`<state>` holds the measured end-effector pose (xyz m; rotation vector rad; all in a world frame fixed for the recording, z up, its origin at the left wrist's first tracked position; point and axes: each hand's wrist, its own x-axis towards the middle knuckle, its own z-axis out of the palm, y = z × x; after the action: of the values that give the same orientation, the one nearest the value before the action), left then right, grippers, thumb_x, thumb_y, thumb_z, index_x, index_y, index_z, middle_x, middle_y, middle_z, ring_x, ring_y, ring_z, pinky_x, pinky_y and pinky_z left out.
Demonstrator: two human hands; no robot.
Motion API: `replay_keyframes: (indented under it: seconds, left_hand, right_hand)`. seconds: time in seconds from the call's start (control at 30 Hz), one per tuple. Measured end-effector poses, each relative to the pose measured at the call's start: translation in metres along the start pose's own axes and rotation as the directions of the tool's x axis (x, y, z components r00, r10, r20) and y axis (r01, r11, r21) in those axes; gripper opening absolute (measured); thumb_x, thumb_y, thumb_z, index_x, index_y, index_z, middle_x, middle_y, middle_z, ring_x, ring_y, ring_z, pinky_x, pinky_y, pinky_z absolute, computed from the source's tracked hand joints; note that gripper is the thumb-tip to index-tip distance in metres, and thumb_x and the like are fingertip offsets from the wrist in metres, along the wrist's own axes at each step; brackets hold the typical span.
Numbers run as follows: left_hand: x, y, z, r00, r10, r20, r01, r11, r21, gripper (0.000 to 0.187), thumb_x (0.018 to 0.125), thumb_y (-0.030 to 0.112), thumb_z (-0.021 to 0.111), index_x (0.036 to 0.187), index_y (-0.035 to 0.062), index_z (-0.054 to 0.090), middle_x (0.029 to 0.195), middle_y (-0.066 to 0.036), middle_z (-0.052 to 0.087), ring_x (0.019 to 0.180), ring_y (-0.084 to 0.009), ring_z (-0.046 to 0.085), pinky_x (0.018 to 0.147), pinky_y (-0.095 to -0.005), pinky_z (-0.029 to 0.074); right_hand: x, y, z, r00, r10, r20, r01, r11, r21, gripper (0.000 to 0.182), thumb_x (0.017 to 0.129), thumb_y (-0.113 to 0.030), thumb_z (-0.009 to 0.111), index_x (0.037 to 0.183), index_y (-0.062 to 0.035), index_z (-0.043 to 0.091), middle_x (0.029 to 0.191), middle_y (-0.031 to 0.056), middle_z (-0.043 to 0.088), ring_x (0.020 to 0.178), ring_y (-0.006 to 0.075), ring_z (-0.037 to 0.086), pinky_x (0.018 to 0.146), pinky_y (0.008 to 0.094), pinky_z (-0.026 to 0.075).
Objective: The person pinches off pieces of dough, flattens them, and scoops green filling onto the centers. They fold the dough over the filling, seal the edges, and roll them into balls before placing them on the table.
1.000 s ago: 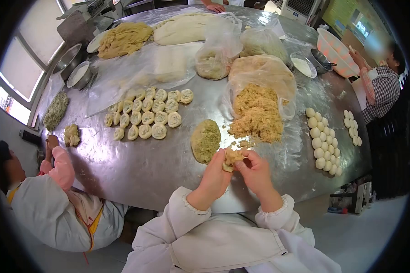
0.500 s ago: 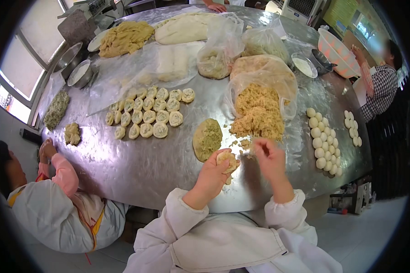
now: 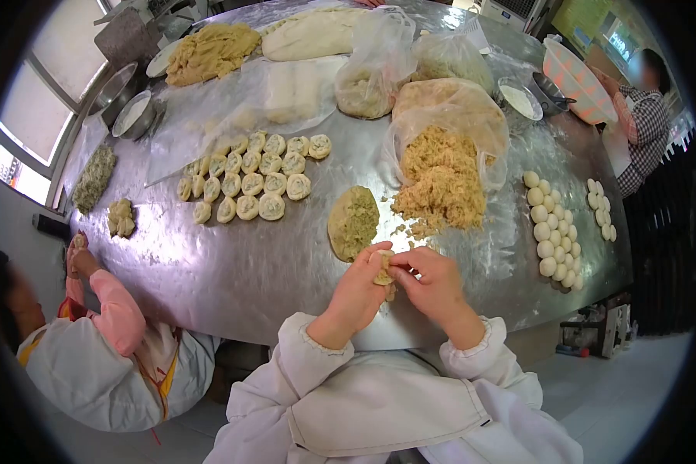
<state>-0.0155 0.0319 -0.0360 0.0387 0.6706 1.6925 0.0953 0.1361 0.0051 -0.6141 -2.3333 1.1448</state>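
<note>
My left hand (image 3: 356, 291) is closed around a small piece of dough (image 3: 383, 271) with filling in it. The fingertips of my right hand (image 3: 433, 284) pinch the edge of that same dough piece. Just beyond my hands lies an oval lump of dough (image 3: 340, 226) with a greenish side. Farther right, crumbly orange-brown filling (image 3: 441, 182) spills from a clear plastic bag (image 3: 450, 100), with loose crumbs near my fingers. Rows of spiral-topped dough pieces (image 3: 251, 184) sit to the left.
Round white dough balls (image 3: 547, 233) stand in rows at the right of the metal table (image 3: 232, 290). Large dough masses (image 3: 317, 35), filled bags and metal bowls (image 3: 134, 116) line the far side. A co-worker (image 3: 116, 348) sits at left; another person (image 3: 642, 127) is at far right beside a basket (image 3: 576, 81).
My right hand has moved left from beside the crumbly filling to the dough piece and now pinches its edge. My left hand still holds the dough, its fingers curled closer around it.
</note>
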Motion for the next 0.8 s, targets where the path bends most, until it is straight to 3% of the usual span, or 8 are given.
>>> replay_keyframes:
  seconds: [0.13,0.23,0.33,0.47,0.53,0.63,0.73,0.8]
  left_hand:
    - [-0.001,-0.003,0.004,0.998,0.057,-0.042,-0.052,0.991,0.121,0.030,0.101,0.018,0.042,0.128,0.0050,0.041,0.119,-0.012,0.053,0.110,-0.0203,0.054,0.098,-0.0371,0.042]
    - [-0.010,0.008,0.014,0.998,0.033,-0.059,-0.028,0.996,0.083,0.032,0.101,0.023,0.043,0.130,0.0082,0.041,0.112,-0.009,0.057,0.099,-0.0179,0.057,0.084,-0.0307,0.049]
    - [-0.014,0.014,0.013,0.995,-0.046,0.090,0.048,0.999,-0.016,0.032,0.101,0.021,0.043,0.130,0.0071,0.041,0.114,-0.010,0.056,0.104,-0.0205,0.058,0.090,-0.0325,0.049]
    - [-0.014,0.010,0.028,0.989,-0.126,0.083,0.132,0.989,-0.071,0.029,0.101,0.019,0.044,0.127,0.0059,0.044,0.105,-0.005,0.057,0.087,-0.0124,0.057,0.076,-0.0262,0.049]
    - [-0.011,0.001,0.007,0.976,-0.163,0.145,0.167,0.986,-0.019,0.027,0.100,0.015,0.044,0.125,0.0058,0.047,0.099,-0.001,0.057,0.078,-0.0077,0.054,0.068,-0.0236,0.047]
    - [-0.011,-0.003,0.004,0.990,-0.138,0.027,0.136,0.988,0.070,0.027,0.098,0.010,0.042,0.124,0.0062,0.049,0.093,0.002,0.056,0.068,-0.0034,0.047,0.063,-0.0213,0.042]
    - [-0.011,-0.004,0.008,0.994,-0.110,-0.011,0.110,0.975,0.194,0.028,0.096,0.005,0.040,0.123,0.0056,0.048,0.098,0.001,0.057,0.076,-0.0064,0.054,0.067,-0.0226,0.047]
    - [-0.013,-0.003,0.029,0.995,-0.075,-0.066,0.082,0.992,0.098,0.027,0.096,0.006,0.040,0.121,0.0049,0.049,0.101,-0.001,0.059,0.083,-0.0096,0.058,0.071,-0.0232,0.050]
  right_hand:
    - [0.000,-0.022,0.005,0.991,0.131,-0.017,-0.129,0.988,0.082,0.029,0.080,-0.004,0.068,0.109,-0.0061,0.064,0.086,0.0087,0.069,0.071,0.0175,0.066,0.064,0.0263,0.052]
    - [-0.006,-0.011,-0.008,0.970,0.228,0.089,-0.243,0.940,0.240,0.048,0.078,-0.009,0.070,0.123,-0.0079,0.055,0.097,0.0119,0.067,0.086,0.0264,0.065,0.076,0.0326,0.052]
    - [-0.005,-0.002,-0.019,0.990,-0.140,0.001,0.140,0.987,-0.077,0.061,0.077,-0.022,0.074,0.129,-0.0059,0.048,0.122,0.0161,0.059,0.109,0.0334,0.056,0.092,0.0410,0.046]
    - [-0.012,0.005,0.002,0.952,-0.302,0.054,0.307,0.926,-0.222,0.076,0.074,-0.047,0.072,0.129,-0.0024,0.044,0.134,0.0161,0.049,0.128,0.0399,0.040,0.104,0.0519,0.029]
    - [-0.013,0.008,0.006,0.933,-0.356,0.054,0.356,0.887,-0.294,0.070,0.076,-0.047,0.071,0.125,-0.0025,0.046,0.132,0.0151,0.050,0.126,0.0390,0.042,0.103,0.0517,0.031]
    - [-0.012,0.008,0.019,0.910,-0.415,0.002,0.394,0.863,-0.317,0.056,0.080,-0.041,0.068,0.118,-0.0038,0.051,0.126,0.0138,0.056,0.124,0.0374,0.046,0.100,0.0510,0.035]
    - [-0.012,0.010,0.028,0.895,-0.434,-0.099,0.389,0.871,-0.299,0.037,0.090,-0.038,0.057,0.109,-0.0057,0.055,0.116,0.0122,0.062,0.121,0.0362,0.049,0.097,0.0489,0.038]
    - [-0.008,0.006,0.029,0.897,-0.405,-0.178,0.365,0.905,-0.219,0.026,0.096,-0.030,0.050,0.104,-0.0067,0.058,0.108,0.0114,0.066,0.117,0.0357,0.053,0.095,0.0485,0.040]
